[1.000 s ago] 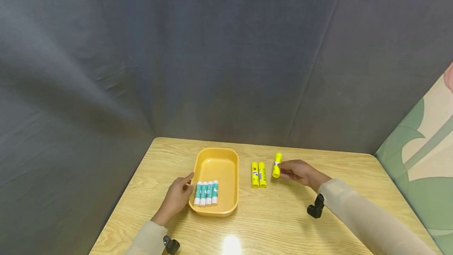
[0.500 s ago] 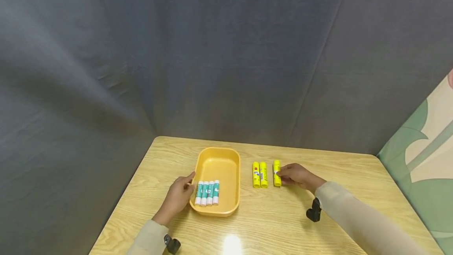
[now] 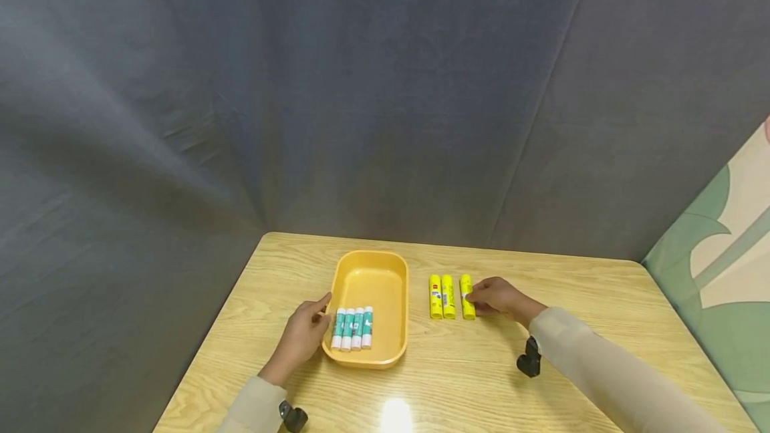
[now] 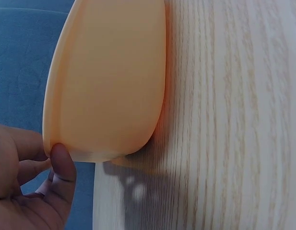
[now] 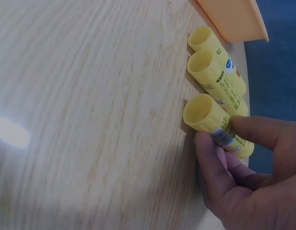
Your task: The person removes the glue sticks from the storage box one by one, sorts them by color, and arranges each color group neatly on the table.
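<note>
Fingers of the right hand (image 3: 498, 297) pinch a yellow glue stick (image 5: 217, 130), the left hand (image 3: 305, 331) the tray (image 3: 406, 306); sideways bumping could roll neighbouring glue sticks (image 3: 448, 297).

A pale wood-grain table (image 3: 481, 379) with rounded far corners stands before me, its near part catching a bright glare (image 3: 396, 414). Left of centre sits a yellow-orange rectangular plastic tray (image 3: 385, 296). To its right lie two bright yellow cylindrical tubes (image 3: 436, 299), side by side, a third tube (image 3: 466, 286) just right of them.
</note>
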A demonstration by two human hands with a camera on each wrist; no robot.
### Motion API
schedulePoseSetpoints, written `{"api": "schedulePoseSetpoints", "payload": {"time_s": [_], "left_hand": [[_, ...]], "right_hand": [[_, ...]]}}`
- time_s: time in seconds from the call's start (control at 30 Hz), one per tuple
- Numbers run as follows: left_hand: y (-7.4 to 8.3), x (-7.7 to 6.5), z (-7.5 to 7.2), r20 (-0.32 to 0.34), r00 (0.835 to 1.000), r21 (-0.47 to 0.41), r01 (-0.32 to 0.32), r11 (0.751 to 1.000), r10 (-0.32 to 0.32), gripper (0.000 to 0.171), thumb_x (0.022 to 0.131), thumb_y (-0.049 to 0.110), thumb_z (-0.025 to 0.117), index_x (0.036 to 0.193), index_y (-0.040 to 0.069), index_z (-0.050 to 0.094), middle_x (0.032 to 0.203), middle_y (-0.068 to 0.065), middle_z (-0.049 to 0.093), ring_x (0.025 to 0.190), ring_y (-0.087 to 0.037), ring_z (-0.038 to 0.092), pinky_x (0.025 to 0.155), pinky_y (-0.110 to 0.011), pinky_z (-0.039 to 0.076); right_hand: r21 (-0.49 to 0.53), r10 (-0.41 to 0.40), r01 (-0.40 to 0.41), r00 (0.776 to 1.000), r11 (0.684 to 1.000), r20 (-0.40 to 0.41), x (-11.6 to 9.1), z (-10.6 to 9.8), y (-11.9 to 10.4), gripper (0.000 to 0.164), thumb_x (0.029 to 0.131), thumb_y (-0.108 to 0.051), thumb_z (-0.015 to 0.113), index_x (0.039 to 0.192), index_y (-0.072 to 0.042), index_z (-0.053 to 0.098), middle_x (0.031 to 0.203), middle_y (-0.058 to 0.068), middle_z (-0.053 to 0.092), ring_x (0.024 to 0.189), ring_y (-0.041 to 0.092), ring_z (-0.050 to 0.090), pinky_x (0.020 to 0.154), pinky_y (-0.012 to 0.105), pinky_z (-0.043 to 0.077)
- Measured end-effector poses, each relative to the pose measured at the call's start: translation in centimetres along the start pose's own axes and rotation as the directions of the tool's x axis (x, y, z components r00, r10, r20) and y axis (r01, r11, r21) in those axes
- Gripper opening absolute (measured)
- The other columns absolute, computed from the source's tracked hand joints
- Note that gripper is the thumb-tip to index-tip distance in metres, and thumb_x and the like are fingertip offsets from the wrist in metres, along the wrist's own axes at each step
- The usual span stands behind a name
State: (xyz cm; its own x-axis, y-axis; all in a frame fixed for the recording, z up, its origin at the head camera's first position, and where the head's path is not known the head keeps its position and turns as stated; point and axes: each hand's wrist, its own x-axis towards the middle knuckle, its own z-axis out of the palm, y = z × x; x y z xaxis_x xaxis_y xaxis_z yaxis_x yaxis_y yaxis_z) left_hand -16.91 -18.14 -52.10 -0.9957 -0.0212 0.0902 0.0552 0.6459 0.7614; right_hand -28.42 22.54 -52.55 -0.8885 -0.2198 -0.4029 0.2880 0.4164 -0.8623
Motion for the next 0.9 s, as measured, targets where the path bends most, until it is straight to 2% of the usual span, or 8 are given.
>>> {"api": "schedulePoseSetpoints", "payload": {"time_s": [0.27, 0.5, 0.9], "left_hand": [[0.0, 0.1, 0.0, 0.01, 1.0, -0.015, 0.0, 1.0, 0.001, 0.047, 0.097, 0.006, 0.059, 0.143, 0.005, 0.048, 0.115, -0.012, 0.058, 0.095, -0.021, 0.057, 0.066, -0.025, 0.05], [-0.1, 0.1, 0.0, 0.009, 1.0, -0.017, -0.006, 1.0, 0.006, 0.046, 0.097, 0.006, 0.058, 0.143, 0.004, 0.048, 0.115, -0.012, 0.058, 0.096, -0.021, 0.057, 0.066, -0.025, 0.05], [0.2, 0.1, 0.0, -0.004, 1.0, -0.015, 0.005, 1.0, -0.005, 0.046, 0.097, 0.006, 0.059, 0.142, 0.004, 0.049, 0.116, -0.013, 0.058, 0.094, -0.02, 0.057, 0.067, -0.025, 0.051]], "right_hand": [[-0.029, -0.001, 0.0, 1.0, 1.0, -0.023, 0.4, 0.5, -0.1, 0.029, 0.089, -0.006, 0.069, 0.11, 0.01, 0.055, 0.097, 0.015, 0.06, 0.075, 0.017, 0.064, 0.069, 0.032, 0.057], [-0.066, -0.005, 0.003, 1.0, 0.998, -0.025, 0.1, 0.9, -0.7, 0.031, 0.09, -0.006, 0.068, 0.111, 0.011, 0.052, 0.098, 0.017, 0.058, 0.076, 0.018, 0.061, 0.067, 0.03, 0.057], [-0.065, 0.026, -0.029, 0.998, 0.997, -0.058, 0.4, 1.5, -1.0, 0.037, 0.091, -0.008, 0.067, 0.118, 0.01, 0.05, 0.103, 0.019, 0.057, 0.079, 0.021, 0.063, 0.07, 0.033, 0.057]]}}
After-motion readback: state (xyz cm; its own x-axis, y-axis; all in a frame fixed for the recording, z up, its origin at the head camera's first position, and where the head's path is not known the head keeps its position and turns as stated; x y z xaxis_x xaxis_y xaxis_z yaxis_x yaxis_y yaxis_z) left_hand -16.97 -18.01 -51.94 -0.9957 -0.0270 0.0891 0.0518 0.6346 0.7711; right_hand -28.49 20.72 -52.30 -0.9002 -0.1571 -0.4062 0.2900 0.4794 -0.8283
